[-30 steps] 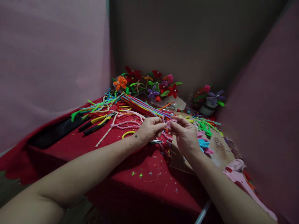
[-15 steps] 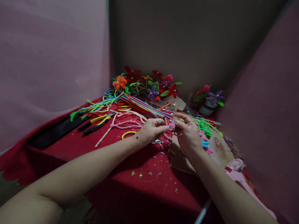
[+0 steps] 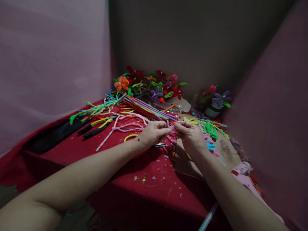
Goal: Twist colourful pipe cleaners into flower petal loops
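Between my two hands is a small bent piece of pink pipe cleaner [image 3: 172, 128], partly hidden by the fingers. My left hand [image 3: 155, 132] pinches its left end, thumb against the curled fingers. On its other side my right hand [image 3: 191, 133] grips it between thumb and fingertips. Scissors with a yellow handle [image 3: 131, 137] lie under my left wrist, their metal tips showing to its right. Loose pale pink pipe cleaners [image 3: 128, 127] are spread to the left of my left hand. A bundle of coloured pipe cleaners [image 3: 149, 109] lies just beyond both hands.
Pliers with yellow and black handles [image 3: 99, 128] lie left, near a dark tray [image 3: 48, 136]. Pipe-cleaner flowers [image 3: 156, 93] line the back, and a potted one [image 3: 213, 109] stands right. Cardboard [image 3: 186, 163] is under my right hand. Scraps dot the red cloth [image 3: 144, 199].
My right hand's fingers have closed in over the pink piece, which now shows less. Both hands are nearer each other. The view has shifted slightly.
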A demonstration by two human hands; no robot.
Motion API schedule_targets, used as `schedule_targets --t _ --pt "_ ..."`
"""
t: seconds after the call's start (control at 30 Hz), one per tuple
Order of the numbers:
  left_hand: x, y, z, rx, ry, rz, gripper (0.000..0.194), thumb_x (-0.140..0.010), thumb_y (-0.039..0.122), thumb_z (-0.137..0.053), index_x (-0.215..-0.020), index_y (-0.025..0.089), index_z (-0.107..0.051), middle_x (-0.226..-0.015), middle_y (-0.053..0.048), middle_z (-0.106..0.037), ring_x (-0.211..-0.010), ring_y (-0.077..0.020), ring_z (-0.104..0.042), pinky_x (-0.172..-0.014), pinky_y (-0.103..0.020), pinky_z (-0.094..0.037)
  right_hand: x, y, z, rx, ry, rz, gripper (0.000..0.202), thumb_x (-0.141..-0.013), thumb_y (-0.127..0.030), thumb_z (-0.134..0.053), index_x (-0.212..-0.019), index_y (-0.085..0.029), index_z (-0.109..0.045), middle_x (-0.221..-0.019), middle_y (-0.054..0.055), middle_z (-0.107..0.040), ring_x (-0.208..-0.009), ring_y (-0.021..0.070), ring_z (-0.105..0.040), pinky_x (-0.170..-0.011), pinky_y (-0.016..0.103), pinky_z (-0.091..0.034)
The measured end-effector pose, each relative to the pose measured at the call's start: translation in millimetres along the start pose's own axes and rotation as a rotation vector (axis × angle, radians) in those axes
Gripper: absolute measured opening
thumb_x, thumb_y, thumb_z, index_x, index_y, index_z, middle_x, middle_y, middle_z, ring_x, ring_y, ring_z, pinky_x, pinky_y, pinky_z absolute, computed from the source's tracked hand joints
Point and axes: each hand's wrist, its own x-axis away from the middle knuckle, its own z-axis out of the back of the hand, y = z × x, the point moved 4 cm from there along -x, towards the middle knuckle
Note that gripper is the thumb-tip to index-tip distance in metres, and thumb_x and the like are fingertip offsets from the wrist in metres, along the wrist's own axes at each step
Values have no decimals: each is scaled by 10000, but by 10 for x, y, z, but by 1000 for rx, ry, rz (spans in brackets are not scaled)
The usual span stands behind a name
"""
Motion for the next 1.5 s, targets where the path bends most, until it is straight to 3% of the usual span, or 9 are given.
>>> schedule_targets --t 0.2,0.4,0.6,0.7,0.83,1.0,1.27,1.5 --pt "34 80 -60 -121 48 -139 210 -750 314 -541 -636 141 -513 -488 67 -390 -434 -36 -300 -418 -178 -226 10 33 -20 -104 48 -58 110 -531 -127 -707 -575 -120 -606 -447 -39 -499 -352 38 -375 -315 175 -269" --pt "27 0 -48 -11 -21 -50 219 -746 292 -550 -601 152 -463 -427 76 -383 -377 -29 -302 -396 -172 -224 -55 -28 106 5 79 37 209 -590 -289 -720 -627 -144 -575 -423 -57 -471 -335 57 -407 -310 177 -279" --pt "-8 -65 18 39 31 16 213 -746 307 -558 -624 151 -479 -418 83 -397 -329 -18 -289 -363 -167 -187 -34 -96 90 96 42 36 270 -627 -385 -682 -659 -127 -609 -481 -17 -534 -392 74 -458 -366 199 -339" --pt "-14 -52 19 47 19 32 259 -739 346 -574 -610 151 -464 -417 81 -398 -326 -16 -284 -355 -168 -177 33 -100 8 197 6 -9 245 -563 -321 -726 -666 -123 -627 -479 -20 -548 -394 67 -444 -377 196 -332" --pt "-7 -33 9 50 -6 39 261 -739 332 -574 -596 152 -448 -408 83 -383 -328 -16 -267 -353 -168 -171 79 -131 -24 269 39 60 157 -526 -206 -730 -598 -128 -614 -477 -30 -555 -403 55 -432 -382 188 -309" --pt "-1 -30 -19 58 -37 19 213 -745 299 -569 -625 144 -486 -429 80 -384 -348 -13 -278 -362 -159 -175 23 -84 17 144 28 28 176 -532 -223 -735 -550 -130 -587 -410 -47 -493 -355 55 -399 -358 199 -287" --pt "-19 -38 17 170 -1 26 211 -744 316 -580 -652 157 -476 -435 83 -413 -311 -16 -282 -325 -165 -171 -28 -8 46 56 -10 10 192 -541 -239 -742 -637 -125 -622 -515 -28 -550 -394 64 -445 -393 216 -340" --pt "-68 -107 61 165 44 8 230 -746 339 -575 -647 160 -469 -432 81 -423 -308 -22 -299 -330 -170 -189 21 8 -38 0 -71 -21 188 -502 -137 -714 -657 -137 -608 -593 -24 -580 -457 78 -472 -425 223 -363"
